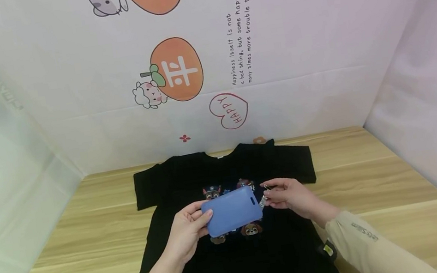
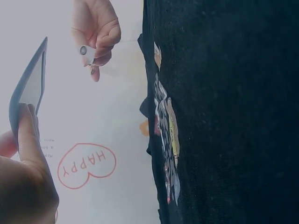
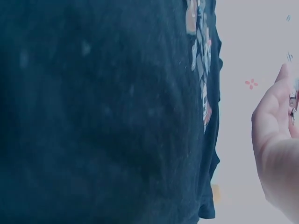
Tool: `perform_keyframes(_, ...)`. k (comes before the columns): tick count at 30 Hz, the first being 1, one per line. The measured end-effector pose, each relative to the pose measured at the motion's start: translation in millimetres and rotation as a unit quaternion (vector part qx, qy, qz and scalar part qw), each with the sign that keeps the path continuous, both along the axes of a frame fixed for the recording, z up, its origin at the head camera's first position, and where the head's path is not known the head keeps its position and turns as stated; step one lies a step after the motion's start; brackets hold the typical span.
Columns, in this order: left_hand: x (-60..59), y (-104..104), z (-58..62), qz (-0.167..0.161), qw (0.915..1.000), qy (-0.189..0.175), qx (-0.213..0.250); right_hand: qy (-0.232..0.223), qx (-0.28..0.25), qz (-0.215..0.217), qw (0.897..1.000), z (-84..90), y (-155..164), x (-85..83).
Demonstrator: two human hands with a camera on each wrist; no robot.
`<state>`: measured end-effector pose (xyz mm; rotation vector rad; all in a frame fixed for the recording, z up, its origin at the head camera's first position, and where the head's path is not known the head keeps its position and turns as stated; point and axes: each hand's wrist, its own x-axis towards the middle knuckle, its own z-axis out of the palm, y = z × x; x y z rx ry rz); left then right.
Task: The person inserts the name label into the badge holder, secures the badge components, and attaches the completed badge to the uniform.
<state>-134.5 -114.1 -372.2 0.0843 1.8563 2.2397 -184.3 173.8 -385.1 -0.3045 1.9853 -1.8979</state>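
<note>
A blue card holder (image 1: 231,212) with a slot at its right end is tilted over the black T-shirt (image 1: 253,267). My left hand (image 1: 186,232) grips its left end, thumb on the front face and fingers behind. In the left wrist view the card holder (image 2: 28,79) appears edge-on, raised above the shirt. Just off the slotted end, my right hand (image 1: 291,196) pinches a small badge clip (image 1: 263,201) with a clear strap and metal parts. A gap separates this clip (image 2: 86,52) from the holder in the left wrist view. The right wrist view cuts off part of the clip (image 3: 293,102).
The T-shirt lies spread on a wood-grain table (image 1: 104,246), its cartoon print (image 1: 251,229) under the holder. A white printed curtain (image 1: 294,51) hangs behind the table, with white cloth on both sides.
</note>
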Motion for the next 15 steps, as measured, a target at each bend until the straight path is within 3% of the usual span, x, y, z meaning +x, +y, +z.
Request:
perform_keyframes(9, 2.5, 1.8, 1.3, -0.014, 0.9998, 0.0, 0.011, -0.021, -0.051, -0.037, 0.998, 0.7, -3.8, 6.0)
perform_keyframes(15, 2.1, 4.2, -0.1, -0.016, 0.9998, 0.007, 0.013, -0.054, -0.126, -0.059, 0.989, 1.9, -7.0, 8.7)
